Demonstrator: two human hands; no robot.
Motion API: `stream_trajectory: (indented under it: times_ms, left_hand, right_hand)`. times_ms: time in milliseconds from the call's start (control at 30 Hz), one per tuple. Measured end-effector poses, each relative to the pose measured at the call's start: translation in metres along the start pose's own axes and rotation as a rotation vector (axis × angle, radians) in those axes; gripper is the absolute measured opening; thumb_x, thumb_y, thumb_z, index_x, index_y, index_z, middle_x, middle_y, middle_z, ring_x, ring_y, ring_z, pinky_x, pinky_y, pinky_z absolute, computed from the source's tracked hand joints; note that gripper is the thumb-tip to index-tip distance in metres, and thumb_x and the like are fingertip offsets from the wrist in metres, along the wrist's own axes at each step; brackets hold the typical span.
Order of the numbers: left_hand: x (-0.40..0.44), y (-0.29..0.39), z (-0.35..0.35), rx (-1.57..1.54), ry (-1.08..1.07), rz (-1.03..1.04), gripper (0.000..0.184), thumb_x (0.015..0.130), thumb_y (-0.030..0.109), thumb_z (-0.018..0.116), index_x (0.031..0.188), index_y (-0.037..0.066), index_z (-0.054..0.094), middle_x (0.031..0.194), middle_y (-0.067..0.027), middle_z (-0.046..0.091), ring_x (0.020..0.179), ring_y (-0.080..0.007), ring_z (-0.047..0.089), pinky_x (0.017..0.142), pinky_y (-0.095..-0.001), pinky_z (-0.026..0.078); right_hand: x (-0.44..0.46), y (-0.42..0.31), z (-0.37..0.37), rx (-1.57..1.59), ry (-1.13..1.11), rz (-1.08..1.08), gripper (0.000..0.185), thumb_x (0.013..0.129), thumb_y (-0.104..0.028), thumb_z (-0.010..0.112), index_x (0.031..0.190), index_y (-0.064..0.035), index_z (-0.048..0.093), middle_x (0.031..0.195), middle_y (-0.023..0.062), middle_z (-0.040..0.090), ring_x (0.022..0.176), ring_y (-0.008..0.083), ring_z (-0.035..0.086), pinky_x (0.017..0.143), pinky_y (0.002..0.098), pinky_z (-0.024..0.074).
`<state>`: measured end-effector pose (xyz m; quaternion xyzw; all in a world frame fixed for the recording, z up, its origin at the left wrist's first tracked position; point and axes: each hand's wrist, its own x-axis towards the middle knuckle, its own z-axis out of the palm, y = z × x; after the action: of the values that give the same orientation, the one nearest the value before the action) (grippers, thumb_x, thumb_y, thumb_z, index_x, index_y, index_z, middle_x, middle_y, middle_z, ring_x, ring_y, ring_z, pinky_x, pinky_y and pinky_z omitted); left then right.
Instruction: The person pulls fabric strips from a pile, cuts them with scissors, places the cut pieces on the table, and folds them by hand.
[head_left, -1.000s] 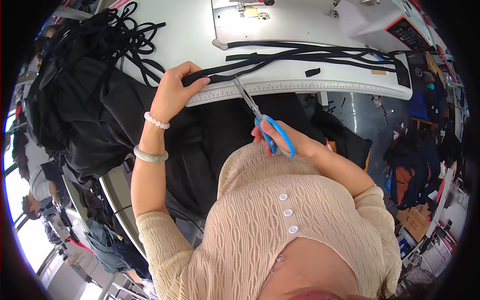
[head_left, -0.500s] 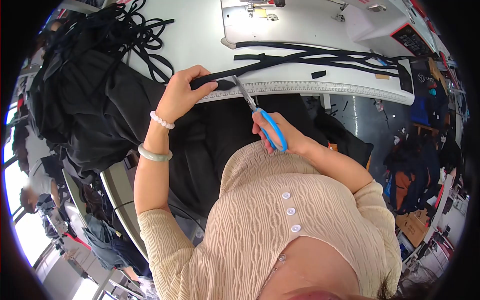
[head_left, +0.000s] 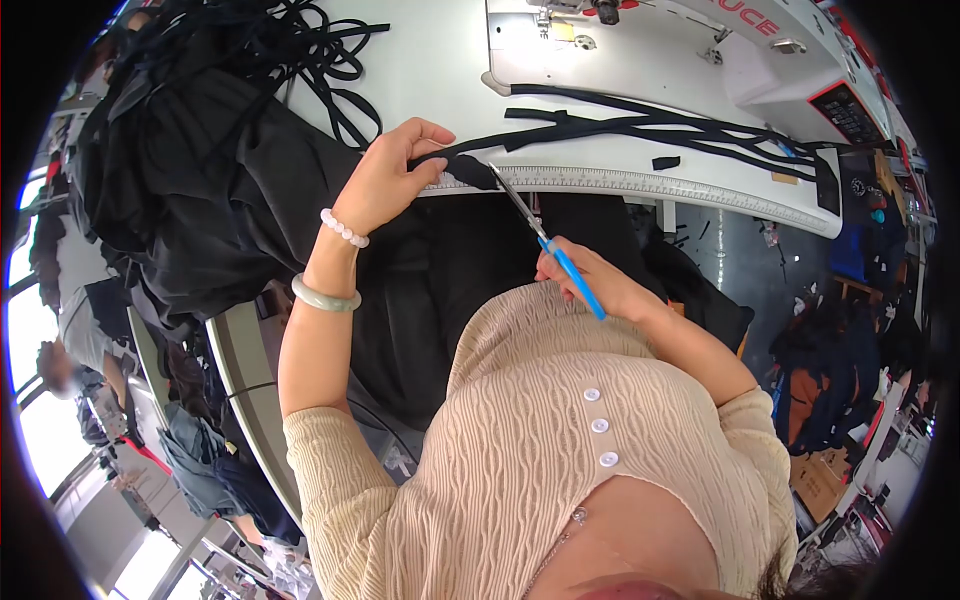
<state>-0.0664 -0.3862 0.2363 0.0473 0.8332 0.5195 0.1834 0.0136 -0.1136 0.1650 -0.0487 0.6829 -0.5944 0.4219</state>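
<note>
My left hand [head_left: 395, 175] pinches a black fabric strip [head_left: 475, 150] at the table's front edge. Beside the thumb, a short, wider dark end [head_left: 472, 172] lies over the ruler marking. Blue-handled scissors [head_left: 572, 275] are gripped in my right hand [head_left: 600, 283], with the handles turned edge-on. Their blade tips come up to the right side of that dark end; whether the blades are apart is hard to make out. More black strips [head_left: 640, 125] stretch rightward across the white tabletop.
A sewing machine [head_left: 790, 75] stands at the back right. Black cloth [head_left: 220, 170] is heaped at left, with tangled black strips [head_left: 330, 50] above it. A printed ruler [head_left: 600, 182] follows the table's front edge. A small black scrap [head_left: 666, 162] lies near it.
The view has shifted, so the table appears further right. The scissors have turned from handle loops facing me to edge-on. The dark end by my left thumb shows broader and lies lower.
</note>
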Motion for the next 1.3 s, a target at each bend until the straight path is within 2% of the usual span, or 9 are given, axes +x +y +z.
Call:
stream_trajectory:
  times_ms: [233,533,633,733,833,933,1167,1267,1300]
  left_hand:
    - [-0.002,-0.002,0.0,-0.038,-0.043,-0.031,0.018,0.087,0.001,0.056,0.105,-0.003,0.056,0.078,-0.0007,0.062,0.067,-0.0044,0.052,0.065,-0.0199,0.046]
    - [-0.003,-0.003,-0.003,-0.032,-0.089,-0.08,0.015,0.089,0.012,0.058,0.097,0.0,0.059,0.071,0.0026,0.061,0.061,-0.0023,0.053,0.058,-0.017,0.042]
    - [-0.002,-0.005,-0.005,-0.032,-0.114,-0.08,0.015,0.089,0.014,0.058,0.096,0.0,0.059,0.071,0.003,0.061,0.061,-0.0018,0.053,0.056,-0.0167,0.04]
    - [-0.002,-0.007,-0.006,-0.048,-0.123,-0.085,0.015,0.089,0.015,0.058,0.096,0.001,0.06,0.072,0.0032,0.061,0.061,-0.0016,0.053,0.055,-0.0167,0.04]
    - [-0.001,-0.009,-0.006,-0.078,-0.135,-0.085,0.015,0.089,0.015,0.058,0.095,0.001,0.06,0.073,0.0033,0.061,0.06,-0.0016,0.052,0.055,-0.0166,0.039]
    - [-0.002,-0.01,-0.007,-0.097,-0.137,-0.08,0.015,0.09,0.015,0.058,0.095,0.001,0.058,0.074,0.0031,0.061,0.059,-0.0013,0.05,0.055,-0.0163,0.039]
    - [-0.012,0.003,0.004,-0.126,-0.15,-0.001,0.017,0.09,0.01,0.056,0.102,0.001,0.049,0.072,0.0023,0.06,0.058,-0.0025,0.046,0.054,-0.017,0.039]
    - [-0.026,0.033,0.018,-0.102,-0.22,-0.001,0.022,0.086,0.008,0.059,0.103,-0.002,0.048,0.072,-0.0054,0.064,0.057,-0.0086,0.051,0.053,-0.0213,0.043]
    - [-0.028,0.038,0.023,-0.053,-0.262,0.001,0.026,0.086,0.007,0.058,0.107,-0.001,0.044,0.074,-0.0095,0.065,0.06,-0.0147,0.056,0.056,-0.0253,0.045]
  right_hand:
    - [0.007,-0.021,0.012,0.005,0.01,0.016,0.029,0.093,-0.032,0.053,0.089,-0.0042,0.046,0.083,0.0079,0.06,0.057,0.0087,0.049,0.048,0.0244,0.0391]
    - [0.02,-0.03,0.025,0.059,-0.032,-0.055,0.024,0.091,-0.027,0.056,0.087,-0.0055,0.045,0.084,0.0027,0.058,0.056,0.0083,0.05,0.048,0.0237,0.041]
    - [0.024,-0.03,0.028,0.076,-0.029,-0.083,0.026,0.092,-0.029,0.054,0.086,-0.006,0.044,0.078,0.0019,0.056,0.056,0.0075,0.049,0.048,0.0234,0.041]
    - [0.025,-0.031,0.028,0.014,-0.037,-0.081,0.041,0.094,-0.044,0.048,0.092,-0.0034,0.051,0.082,0.0061,0.056,0.058,0.0061,0.048,0.054,0.0215,0.0447]
    - [0.027,-0.028,0.032,0.042,0.013,-0.118,0.038,0.092,-0.042,0.054,0.08,-0.0071,0.044,0.065,0.0005,0.05,0.052,0.0059,0.047,0.046,0.0226,0.04]
    - [0.021,-0.04,0.032,0.125,-0.016,0.051,0.043,0.089,-0.046,0.057,0.076,-0.0072,0.045,0.059,-0.0012,0.046,0.048,0.0064,0.044,0.044,0.0216,0.0367]
    - [0.018,-0.053,0.035,0.074,0.236,-0.342,0.031,0.085,-0.03,0.068,0.081,-0.0049,0.05,0.059,-0.0015,0.047,0.051,0.0064,0.048,0.048,0.0213,0.0403]
    - [0.017,-0.067,0.033,0.111,0.36,-0.493,0.027,0.084,-0.023,0.069,0.087,-0.0034,0.051,0.064,-0.0006,0.049,0.056,0.0061,0.047,0.052,0.0215,0.0412]
    - [0.014,-0.076,0.034,0.178,0.368,-0.493,0.026,0.084,-0.022,0.069,0.088,-0.0031,0.051,0.066,-0.0003,0.05,0.058,0.006,0.047,0.053,0.0214,0.041]
